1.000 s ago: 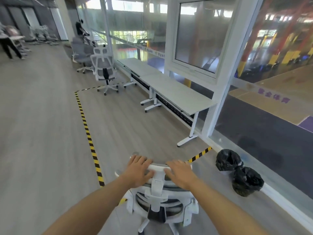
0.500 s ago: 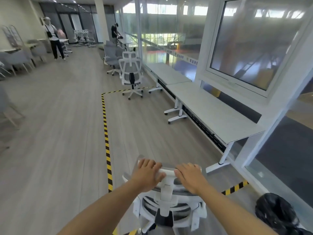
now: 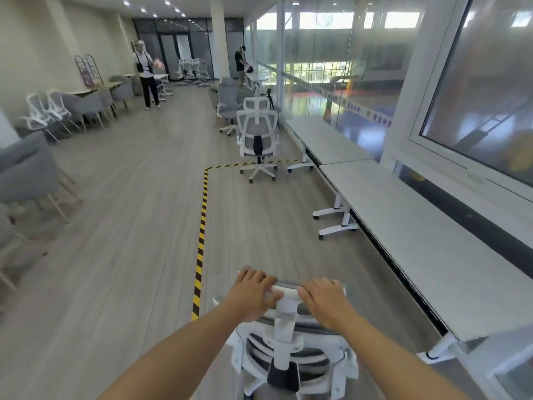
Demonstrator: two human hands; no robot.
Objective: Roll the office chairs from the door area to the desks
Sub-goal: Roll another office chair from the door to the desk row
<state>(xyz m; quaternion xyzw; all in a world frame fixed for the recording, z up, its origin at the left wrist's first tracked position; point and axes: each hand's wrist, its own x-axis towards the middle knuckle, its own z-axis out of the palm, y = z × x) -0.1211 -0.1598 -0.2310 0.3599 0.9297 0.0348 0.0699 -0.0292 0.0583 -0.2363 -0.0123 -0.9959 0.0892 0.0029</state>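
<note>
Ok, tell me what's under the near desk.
Under the near desk: white wheeled legs and a dark strip below its edge. The floor further beneath is covered by the desktop.

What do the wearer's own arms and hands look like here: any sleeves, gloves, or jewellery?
Both forearms are bare up to the frame edge, with no sleeve showing. The left hand and right hand have no gloves, and no watch, ring or wristband is visible.

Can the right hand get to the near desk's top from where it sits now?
Probably yes. The right hand rests on the chair's headrest, and the near desk runs along that same side, with only bare floor between them.
</note>
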